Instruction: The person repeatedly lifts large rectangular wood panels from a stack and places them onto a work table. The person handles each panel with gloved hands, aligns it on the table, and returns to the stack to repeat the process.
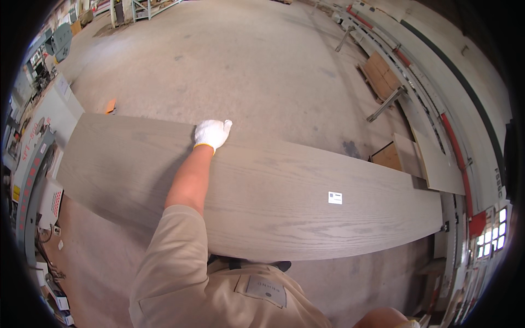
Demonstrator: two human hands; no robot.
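A long grey-brown wood-grain board [273,202] lies across in front of me, spanning from the machine at left to the one at right. My left hand [211,134], in a white knit glove with a yellow cuff, is closed over the board's far edge, left of its middle. Its thumb points right, and the fingers curl out of sight beyond the edge. A small white label [335,198] is stuck on the board's right half. Of my right arm, only part of the forearm [383,318] and a sliver of cuff show at the bottom edge; the hand is cut off.
A grey-white machine [41,131] stands against the board's left end. Along the right runs a long machine [437,71] with red strips and metal support arms [386,104]. Brown panels [383,76] stand beside it. Beyond the board stretches concrete floor [235,60].
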